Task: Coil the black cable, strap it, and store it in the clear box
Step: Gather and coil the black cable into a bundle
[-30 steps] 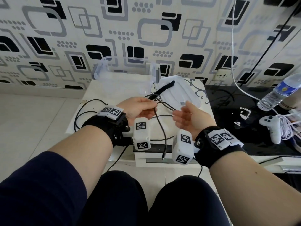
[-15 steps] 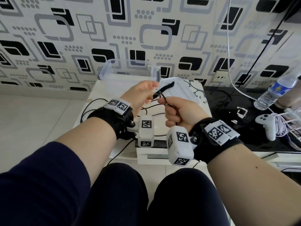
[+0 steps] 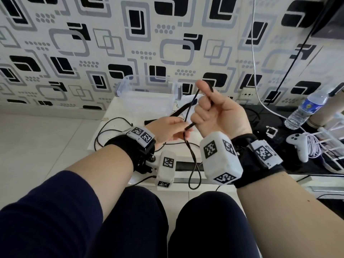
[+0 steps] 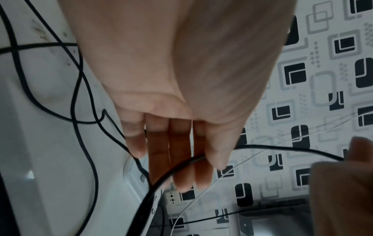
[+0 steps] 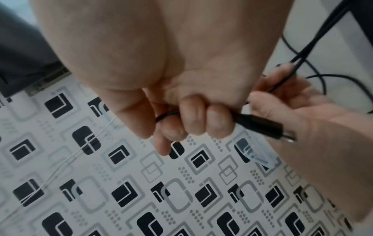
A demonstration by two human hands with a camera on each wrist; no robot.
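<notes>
My right hand is raised in front of the clear box, fingers curled round the black cable. The cable's plug end sticks out of the fist toward my left hand. My left hand sits lower and to the left, and its thumb pinches the cable against the fingers. Below both hands a loop of cable hangs past the table edge, and more of it lies in loose curves on the white table. A black strap lies behind the hands by the box.
The box's white lid lies right of it. A black surface to the right holds a water bottle and a white game controller with coiled cord. A white wire hangs down the patterned wall.
My right hand went from open to gripping the cable near its plug, then lifted it up. The left hand drew back and lower, keeping its pinch. A loop now hangs below them.
</notes>
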